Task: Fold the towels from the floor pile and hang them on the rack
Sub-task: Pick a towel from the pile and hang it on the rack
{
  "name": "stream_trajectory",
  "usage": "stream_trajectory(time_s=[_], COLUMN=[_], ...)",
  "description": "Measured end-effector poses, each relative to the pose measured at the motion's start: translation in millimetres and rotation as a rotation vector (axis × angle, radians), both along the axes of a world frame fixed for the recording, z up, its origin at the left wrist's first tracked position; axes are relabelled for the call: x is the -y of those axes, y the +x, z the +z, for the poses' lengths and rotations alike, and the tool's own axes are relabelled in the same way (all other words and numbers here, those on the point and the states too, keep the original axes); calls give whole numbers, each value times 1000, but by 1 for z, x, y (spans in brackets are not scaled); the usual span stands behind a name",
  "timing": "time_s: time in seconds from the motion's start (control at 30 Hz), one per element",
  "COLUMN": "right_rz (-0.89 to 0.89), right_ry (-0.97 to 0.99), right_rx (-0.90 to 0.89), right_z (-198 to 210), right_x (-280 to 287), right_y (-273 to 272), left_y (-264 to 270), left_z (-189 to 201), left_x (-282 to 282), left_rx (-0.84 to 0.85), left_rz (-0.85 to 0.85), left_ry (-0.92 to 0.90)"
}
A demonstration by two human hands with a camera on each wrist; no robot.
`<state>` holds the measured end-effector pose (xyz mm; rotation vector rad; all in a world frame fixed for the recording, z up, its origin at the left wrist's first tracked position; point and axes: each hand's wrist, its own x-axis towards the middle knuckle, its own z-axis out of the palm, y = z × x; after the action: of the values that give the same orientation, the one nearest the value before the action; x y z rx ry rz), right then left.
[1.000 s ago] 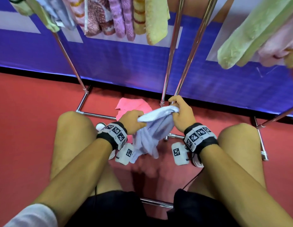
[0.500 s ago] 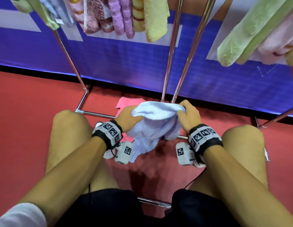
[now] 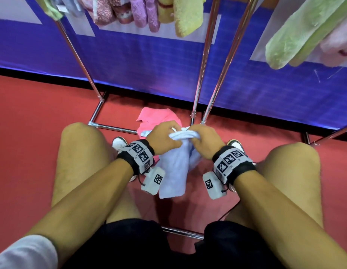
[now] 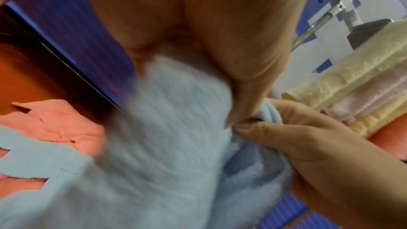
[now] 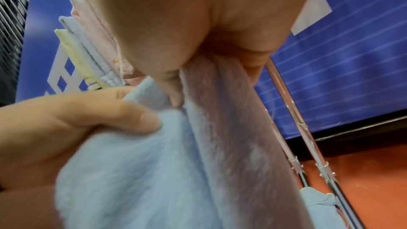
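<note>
A pale blue towel hangs bunched between my knees. My left hand and right hand grip its top edge side by side, knuckles almost touching. The left wrist view shows my left hand pinching the pale blue towel, with the right hand's fingers against it. In the right wrist view my right hand clamps a fold of the towel. On the red floor behind lie a pink towel and another blue piece. Chrome rack poles rise just beyond.
Folded towels hang overhead: yellow, purple-pink and green. A blue and white banner backs the rack. The rack's base bars run on the floor by my shoes. Another bar lies under my thighs.
My hands have come together, from spread apart with the towel stretched between them to nearly touching. The towel now hangs in a narrower bunch below them.
</note>
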<state>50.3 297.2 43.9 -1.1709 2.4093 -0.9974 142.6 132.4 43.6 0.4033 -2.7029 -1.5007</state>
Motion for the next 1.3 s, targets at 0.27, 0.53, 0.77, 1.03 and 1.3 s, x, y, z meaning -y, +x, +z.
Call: stream_trajectory(time_s=[0.27,0.53,0.77,1.03,1.3], right_rz=[-150,-26,-245,-452,-599], right_ry=[119,5,-75,-267,-391], right_rx=[114,294,209,90,20], right_z=[11,10,12,18,24], right_x=[-12,-2,-13,-18,-30], right_y=[-6,2,-13,-19,-29], left_y=[-9,-6,-4,-3,1], left_z=[-1,2,-14,-20,-21], left_x=[4,-13,3,12,20], left_rx=[-73,-100,72,310,280], left_rz=[-2,-107,-176,-69,-34], left_ry=[156,227,-13,-206,-233])
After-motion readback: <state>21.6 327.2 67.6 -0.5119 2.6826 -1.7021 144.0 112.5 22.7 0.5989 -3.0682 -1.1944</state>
